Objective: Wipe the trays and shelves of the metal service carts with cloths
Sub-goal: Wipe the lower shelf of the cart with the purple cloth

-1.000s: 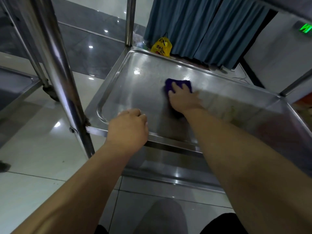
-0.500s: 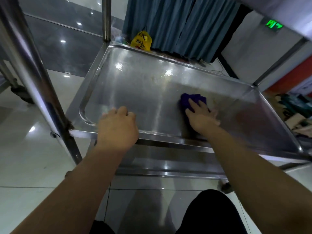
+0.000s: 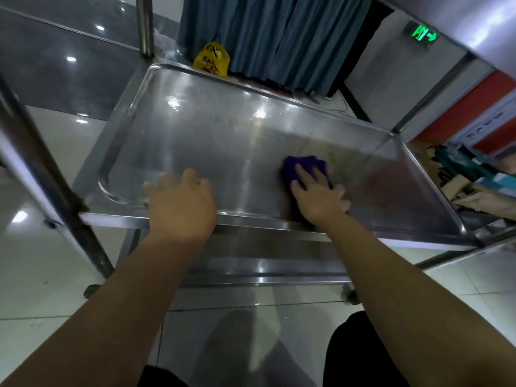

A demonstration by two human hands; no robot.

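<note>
A metal service cart's tray shelf (image 3: 212,141) fills the middle of the view, shiny with smears toward its right half. A purple cloth (image 3: 303,169) lies on the tray right of centre. My right hand (image 3: 318,195) presses flat on the cloth, fingers spread over it. My left hand (image 3: 180,203) hovers over the tray's near rim with its fingers loosely spread and blurred, holding nothing. A lower shelf (image 3: 251,263) shows beneath the near rim.
Cart posts rise at near left (image 3: 47,177), far left (image 3: 143,26) and far right (image 3: 435,90). A yellow bag (image 3: 212,60) sits on the floor behind the tray by blue curtains (image 3: 268,37). Boxes and clutter (image 3: 469,180) lie right of the cart.
My right hand slid the cloth from the tray's middle toward the near right. My left hand came off its curled grip at the near rim and opened. The view shifted rightward.
</note>
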